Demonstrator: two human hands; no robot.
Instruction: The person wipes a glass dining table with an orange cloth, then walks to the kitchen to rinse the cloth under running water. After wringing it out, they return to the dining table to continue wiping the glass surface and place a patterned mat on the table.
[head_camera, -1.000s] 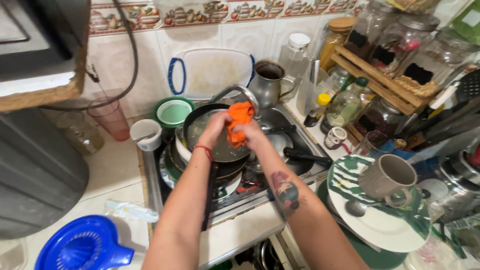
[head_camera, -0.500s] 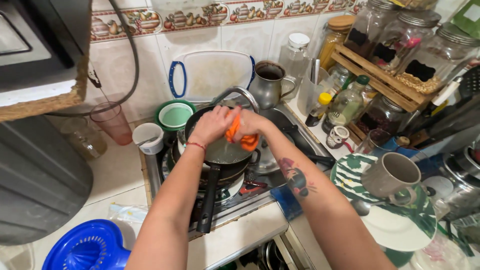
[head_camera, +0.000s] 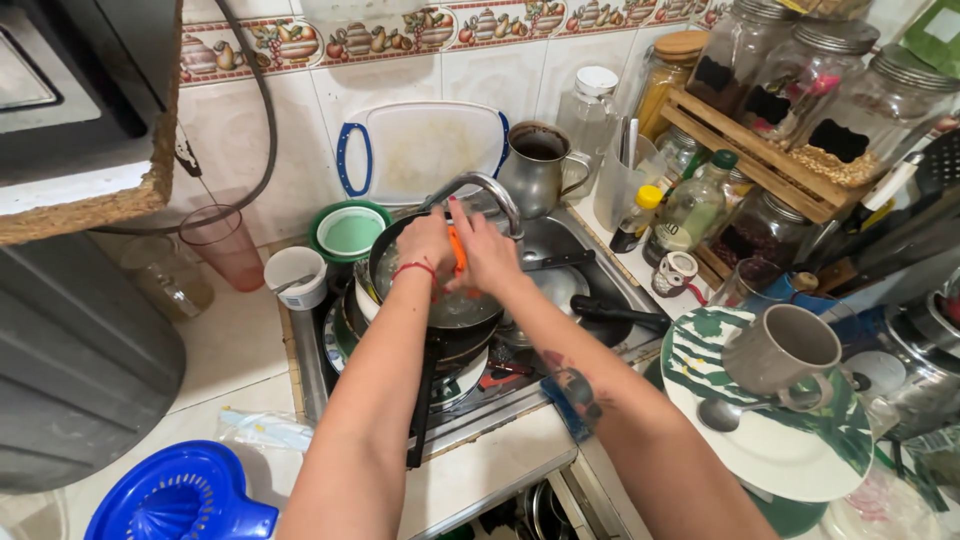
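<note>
Both hands pressed an orange cloth between them above the pan in the sink.

The orange cloth (head_camera: 457, 248) showed only as a narrow strip, its long axis running upright between the palms, bright and crumpled. The left hand (head_camera: 427, 243) and right hand (head_camera: 487, 255) were clamped together on it, just under the curved tap (head_camera: 490, 190). Below sat a dark frying pan (head_camera: 440, 305), its handle pointing toward the tabletop (head_camera: 480, 470). Stacked dishes crowded the sink (head_camera: 610, 290) on every side, leaving little room.
</note>
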